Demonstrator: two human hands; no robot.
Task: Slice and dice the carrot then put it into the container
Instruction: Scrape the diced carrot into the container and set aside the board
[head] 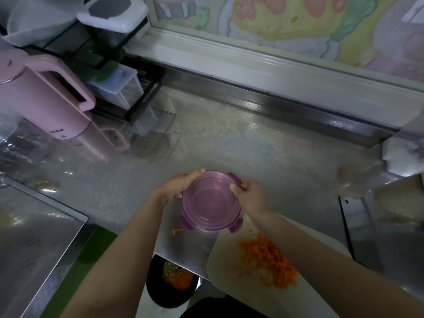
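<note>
The tub (211,200) is round, clear purple plastic with four side clips. The left hand (176,187) wraps round its left wall, and the right hand (250,198) pinches its right rim beside a clip. The carrot (268,260) is a finely diced orange heap on the pale board (229,285), near the tub and beside the right forearm. One stray bit (177,231) lies on the steel counter (229,143).
</note>
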